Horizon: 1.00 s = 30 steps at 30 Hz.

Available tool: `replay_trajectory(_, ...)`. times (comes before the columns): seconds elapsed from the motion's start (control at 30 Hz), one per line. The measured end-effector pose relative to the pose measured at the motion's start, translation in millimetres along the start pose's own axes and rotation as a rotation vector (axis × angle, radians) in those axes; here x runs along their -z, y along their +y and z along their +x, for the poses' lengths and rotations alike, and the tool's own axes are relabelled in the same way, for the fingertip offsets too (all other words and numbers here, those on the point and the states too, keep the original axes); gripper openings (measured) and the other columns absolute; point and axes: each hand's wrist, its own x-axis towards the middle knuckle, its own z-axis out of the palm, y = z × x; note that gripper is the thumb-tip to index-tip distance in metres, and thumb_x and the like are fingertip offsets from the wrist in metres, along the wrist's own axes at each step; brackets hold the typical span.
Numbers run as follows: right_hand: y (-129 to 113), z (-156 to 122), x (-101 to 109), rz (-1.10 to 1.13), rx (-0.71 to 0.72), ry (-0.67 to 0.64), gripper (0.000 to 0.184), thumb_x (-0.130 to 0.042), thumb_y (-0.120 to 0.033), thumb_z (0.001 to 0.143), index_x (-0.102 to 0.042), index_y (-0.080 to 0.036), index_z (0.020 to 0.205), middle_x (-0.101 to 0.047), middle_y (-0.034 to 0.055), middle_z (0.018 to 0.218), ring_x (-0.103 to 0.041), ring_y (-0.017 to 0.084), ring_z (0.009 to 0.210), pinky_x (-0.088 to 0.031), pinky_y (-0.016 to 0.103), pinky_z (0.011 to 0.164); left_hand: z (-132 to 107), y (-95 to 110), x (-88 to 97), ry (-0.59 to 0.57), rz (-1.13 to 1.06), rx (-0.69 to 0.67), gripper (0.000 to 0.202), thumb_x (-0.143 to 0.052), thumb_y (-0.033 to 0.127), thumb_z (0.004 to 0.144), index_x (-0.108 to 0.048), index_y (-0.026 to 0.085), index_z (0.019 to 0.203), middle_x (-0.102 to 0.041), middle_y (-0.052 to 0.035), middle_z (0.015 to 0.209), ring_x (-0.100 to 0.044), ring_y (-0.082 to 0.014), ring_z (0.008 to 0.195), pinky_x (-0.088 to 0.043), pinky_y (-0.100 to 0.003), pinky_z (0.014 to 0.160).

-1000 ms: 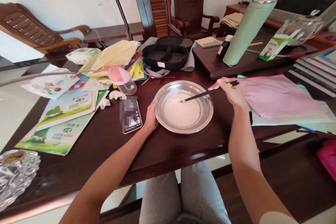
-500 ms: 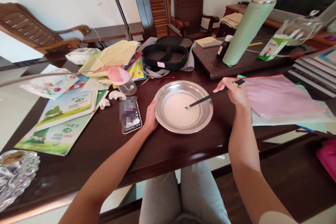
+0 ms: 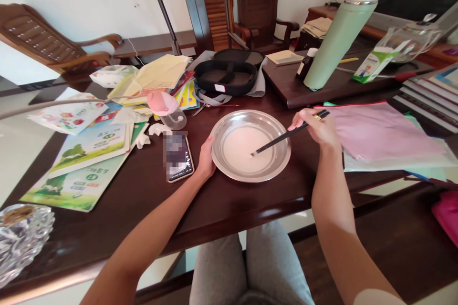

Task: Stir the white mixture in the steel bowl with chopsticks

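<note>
A round steel bowl stands on the dark wooden table, with a pale, milky liquid in its bottom. My left hand grips the bowl's left rim; its fingertips are partly hidden at the edge. Black chopsticks with gold bands near the top are pinched in my right hand, to the right of the bowl. They slant down to the left, and their tips dip into the liquid near the middle.
Left of the bowl lie a phone, crumpled tissue, a pink-lidded cup and booklets. Behind sits a black case. To the right are a pink folder and a tall green thermos on a raised board.
The chopstick tips have shifted slightly toward me within the liquid, and my right hand has moved a little left and down. My left hand and the bowl stay put.
</note>
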Motion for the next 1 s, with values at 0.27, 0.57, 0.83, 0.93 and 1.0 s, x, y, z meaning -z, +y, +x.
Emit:
replay_trajectory(0.27,-2.6,0.9,-3.9,-0.029,0.012,0.071,0.050,-0.082,-0.072,0.084,-0.075,-0.027,0.065,-0.080,0.0029,0.069,-0.080,0.026,0.074,-0.062,0.043,0.090,0.8,-0.3,0.1,0.001,0.006,-0.027,0.026,-0.086,0.045,0.074,-0.072,0.024,0.070,-0.082,-0.0028,0.083,-0.076,-0.0316,0.112,-0.061,-0.039,0.099)
replay_trajectory(0.57,-4.6,1.1,-12.5,-0.013,-0.013,-0.136,0.050,-0.082,-0.074,0.083,-0.077,-0.027,0.068,-0.082,0.0045,0.073,-0.081,0.028,0.079,-0.064,0.043,0.086,-0.4,0.7,0.0,-0.008,0.010,-0.001,0.025,-0.085,0.044,0.074,-0.073,0.022,0.073,-0.083,-0.0059,0.090,-0.075,-0.0344,0.118,-0.061,-0.040,0.101)
replay_trajectory(0.83,2.2,0.8,3.0,-0.007,0.026,0.122,0.055,-0.078,-0.074,0.087,-0.070,-0.028,0.058,-0.076,0.0032,0.062,-0.077,0.027,0.068,-0.063,0.045,0.084,-0.8,1.0,-1.3,0.006,-0.013,0.012,0.024,-0.085,0.042,0.076,-0.071,0.023,0.071,-0.083,-0.0054,0.092,-0.074,-0.0343,0.122,-0.060,-0.041,0.104)
replay_trajectory(0.93,-1.6,0.3,-5.7,0.007,-0.007,-0.061,0.053,-0.079,-0.075,0.084,-0.074,-0.028,0.062,-0.079,0.0042,0.068,-0.079,0.028,0.073,-0.063,0.044,0.083,-1.0,1.1,-1.2,-0.004,-0.014,0.020,0.026,-0.085,0.045,0.076,-0.072,0.022,0.073,-0.084,-0.0064,0.096,-0.074,-0.0346,0.122,-0.060,-0.041,0.105)
replay_trajectory(1.0,-5.2,0.9,-12.7,-0.010,-0.017,-0.129,0.052,-0.080,-0.076,0.082,-0.077,-0.027,0.066,-0.082,0.0046,0.072,-0.080,0.028,0.077,-0.063,0.043,0.086,-0.7,0.7,-0.3,-0.010,-0.012,0.015,0.028,-0.085,0.047,0.075,-0.074,0.022,0.076,-0.085,-0.0065,0.095,-0.075,-0.0343,0.119,-0.060,-0.040,0.103)
